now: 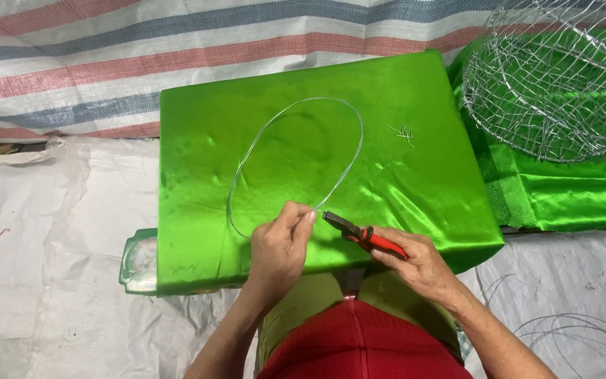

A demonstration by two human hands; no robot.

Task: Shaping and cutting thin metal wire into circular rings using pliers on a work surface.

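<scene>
Head view: my left hand pinches wire loop ends at green cushion's near edge; right hand grips pliers — bite close, twist snug.

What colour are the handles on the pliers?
Red and black, on the pliers in the right hand; head view.

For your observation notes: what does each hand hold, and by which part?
Left hand pinches the wire loop at its ends; right hand grips the pliers by the red handles.
</scene>
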